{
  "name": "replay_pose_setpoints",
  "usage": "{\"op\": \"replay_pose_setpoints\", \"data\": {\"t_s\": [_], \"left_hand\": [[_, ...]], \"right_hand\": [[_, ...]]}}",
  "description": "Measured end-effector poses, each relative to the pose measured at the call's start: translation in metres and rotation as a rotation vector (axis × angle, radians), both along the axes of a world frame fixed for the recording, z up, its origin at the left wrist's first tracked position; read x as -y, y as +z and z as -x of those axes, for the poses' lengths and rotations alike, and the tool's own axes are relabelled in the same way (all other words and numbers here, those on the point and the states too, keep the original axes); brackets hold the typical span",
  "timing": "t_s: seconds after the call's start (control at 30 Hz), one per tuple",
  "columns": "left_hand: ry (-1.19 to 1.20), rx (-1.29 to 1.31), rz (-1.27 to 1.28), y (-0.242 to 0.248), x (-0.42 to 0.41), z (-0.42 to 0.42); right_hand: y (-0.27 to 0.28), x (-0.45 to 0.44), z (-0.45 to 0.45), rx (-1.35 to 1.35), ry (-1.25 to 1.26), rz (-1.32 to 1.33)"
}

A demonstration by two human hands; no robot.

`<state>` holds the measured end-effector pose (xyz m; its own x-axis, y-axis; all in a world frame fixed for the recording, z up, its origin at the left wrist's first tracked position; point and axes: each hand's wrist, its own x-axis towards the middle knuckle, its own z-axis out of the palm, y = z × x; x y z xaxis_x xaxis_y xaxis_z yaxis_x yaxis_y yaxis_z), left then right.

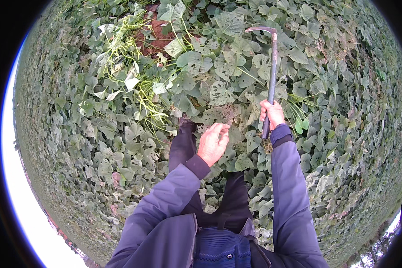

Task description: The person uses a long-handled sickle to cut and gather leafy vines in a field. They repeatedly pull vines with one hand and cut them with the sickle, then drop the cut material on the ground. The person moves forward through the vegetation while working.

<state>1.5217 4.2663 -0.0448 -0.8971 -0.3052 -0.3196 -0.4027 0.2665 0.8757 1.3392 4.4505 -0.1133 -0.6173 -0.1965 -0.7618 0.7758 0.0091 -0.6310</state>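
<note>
My right hand point(272, 114) is closed around the lower handle of a sickle point(273, 63). Its curved metal blade points left at the far end, above the leaves. My left hand point(213, 143) hovers in front of my legs with loosely curled fingers, a gap between thumb and forefinger, and nothing visible in it. Beneath both hands spread broad-leaved vines point(222, 93), resembling sweet potato, many leaves riddled with holes. Ahead and left of my left hand lies a tangle of pale green vine stems point(150, 105), some leaves turned underside up.
A patch of bare reddish soil point(159, 33) shows through the foliage at the upper left. My left leg point(182, 144) stands among the vines, its foot partly covered by leaves. Cut-looking green stalks point(296, 104) lie right of my right hand. Dense leaves stretch out on both sides.
</note>
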Motion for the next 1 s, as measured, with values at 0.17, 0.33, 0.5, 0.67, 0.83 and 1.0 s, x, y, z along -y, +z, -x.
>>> {"op": "replay_pose_setpoints", "data": {"t_s": [0.17,0.33,0.5,0.67,0.83,1.0], "left_hand": [[0.101,-0.068,-0.026,-0.035,0.003,0.006],[0.142,-0.083,-0.065,-0.063,0.021,0.006],[0.197,-0.01,-0.111,-0.072,0.043,0.013],[0.31,0.047,-0.171,-0.08,0.068,0.026],[0.393,0.054,-0.228,-0.085,0.085,0.031],[0.407,0.061,-0.26,-0.088,0.087,0.027]], "right_hand": [[-0.085,0.085,-0.006,0.152,0.289,0.031],[-0.115,0.009,-0.143,0.24,0.483,-0.245],[-0.061,-0.055,-0.173,0.362,0.445,-0.38],[-0.018,0.011,-0.122,0.198,0.474,-0.463],[-0.027,0.076,-0.039,-0.187,0.445,-0.492],[-0.084,0.153,0.064,-0.207,0.448,-0.426]]}}
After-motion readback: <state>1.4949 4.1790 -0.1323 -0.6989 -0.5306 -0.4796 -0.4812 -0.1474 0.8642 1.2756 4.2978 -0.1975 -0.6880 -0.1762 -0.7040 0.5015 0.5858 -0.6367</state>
